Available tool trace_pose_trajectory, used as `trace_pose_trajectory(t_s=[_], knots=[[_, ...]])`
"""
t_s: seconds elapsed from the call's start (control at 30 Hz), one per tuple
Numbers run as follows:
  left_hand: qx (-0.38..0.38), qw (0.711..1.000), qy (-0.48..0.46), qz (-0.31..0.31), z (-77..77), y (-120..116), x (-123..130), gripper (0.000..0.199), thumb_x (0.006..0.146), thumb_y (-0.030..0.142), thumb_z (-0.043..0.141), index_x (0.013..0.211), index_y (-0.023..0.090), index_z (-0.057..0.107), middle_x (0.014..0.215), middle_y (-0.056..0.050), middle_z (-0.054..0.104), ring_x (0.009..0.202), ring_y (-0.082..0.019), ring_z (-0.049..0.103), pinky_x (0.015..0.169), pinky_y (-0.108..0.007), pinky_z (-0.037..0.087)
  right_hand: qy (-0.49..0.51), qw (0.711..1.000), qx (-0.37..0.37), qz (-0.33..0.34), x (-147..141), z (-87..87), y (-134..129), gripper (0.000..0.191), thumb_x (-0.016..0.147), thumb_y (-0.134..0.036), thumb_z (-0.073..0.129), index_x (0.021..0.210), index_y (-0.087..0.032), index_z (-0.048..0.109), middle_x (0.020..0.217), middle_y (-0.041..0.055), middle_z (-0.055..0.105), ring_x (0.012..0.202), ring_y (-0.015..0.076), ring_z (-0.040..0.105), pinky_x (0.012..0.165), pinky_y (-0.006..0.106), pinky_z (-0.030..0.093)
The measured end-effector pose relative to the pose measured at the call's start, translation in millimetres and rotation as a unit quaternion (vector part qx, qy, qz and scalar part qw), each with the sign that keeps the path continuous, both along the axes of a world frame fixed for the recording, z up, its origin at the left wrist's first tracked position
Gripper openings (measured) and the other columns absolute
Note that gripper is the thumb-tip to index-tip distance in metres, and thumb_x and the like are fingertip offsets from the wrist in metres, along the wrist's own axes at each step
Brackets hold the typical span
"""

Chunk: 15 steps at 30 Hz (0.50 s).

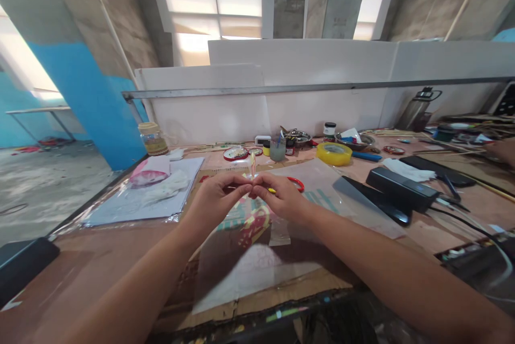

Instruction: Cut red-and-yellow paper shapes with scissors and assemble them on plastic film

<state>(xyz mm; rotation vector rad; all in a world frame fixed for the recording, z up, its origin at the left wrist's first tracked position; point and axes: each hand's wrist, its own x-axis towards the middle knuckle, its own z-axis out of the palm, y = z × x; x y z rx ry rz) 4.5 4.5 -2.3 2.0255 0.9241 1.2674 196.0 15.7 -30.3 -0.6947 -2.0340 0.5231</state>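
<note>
My left hand (227,194) and my right hand (277,194) meet over the middle of the table, thumbs and fingertips pinched together. Between them stands a thin pale strip with yellow and pink on it (252,164); its lower end is hidden by the fingers. Beneath the hands, red-and-yellow patterned pieces (254,227) lie on a translucent sheet (241,284). A short piece of clear tape or film (279,234) is near them. Just behind my right hand shows a red loop (298,184), like a scissors handle, partly covered.
A yellow tape roll (333,154), a murky water jar (277,148) and paint pots stand at the back. On the right are a black power adapter (402,188) and a dark phone-like slab (376,199). Papers (140,207) lie left. Another person's hand (501,151) shows far right.
</note>
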Motion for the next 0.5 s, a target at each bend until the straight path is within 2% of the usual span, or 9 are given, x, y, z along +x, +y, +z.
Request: trace_pose_trajectory(t_s=[0.13, 0.37, 0.5], knots=[[-0.016, 1.000, -0.005, 0.009, -3.3, 0.1, 0.5, 0.016, 0.082, 0.032, 0.071, 0.087, 0.016, 0.073, 0.083, -0.003, 0.074, 0.074, -0.015, 0.071, 0.067, -0.023, 0.056, 0.006, 1.000, -0.010, 0.001, -0.6, -0.7, 0.9, 0.014, 0.098, -0.028, 0.051, 0.089, -0.020, 0.058, 0.079, -0.0005, 0.062, 0.072, 0.0147, 0.056, 0.066, 0.027, 0.042], [0.001, 1.000, 0.015, 0.013, -5.8, 0.4, 3.1, 0.011, 0.085, 0.027, 0.068, 0.086, 0.017, 0.071, 0.080, -0.001, 0.074, 0.071, -0.013, 0.070, 0.065, -0.022, 0.056, 0.001, 1.000, -0.008, -0.006, -1.8, 1.3, -3.1, 0.014, 0.097, -0.027, 0.053, 0.085, -0.020, 0.058, 0.076, -0.0008, 0.063, 0.068, 0.0142, 0.056, 0.064, 0.027, 0.042], [0.011, 1.000, 0.014, 0.016, -7.3, 2.2, 1.2, 0.017, 0.087, 0.031, 0.067, 0.093, 0.017, 0.073, 0.083, -0.003, 0.075, 0.072, -0.015, 0.071, 0.066, -0.024, 0.057, 0.000, 1.000, -0.006, 0.020, -4.0, 6.7, -8.7, 0.015, 0.098, -0.026, 0.050, 0.086, -0.021, 0.058, 0.081, 0.0015, 0.066, 0.075, 0.0157, 0.060, 0.071, 0.029, 0.046]])
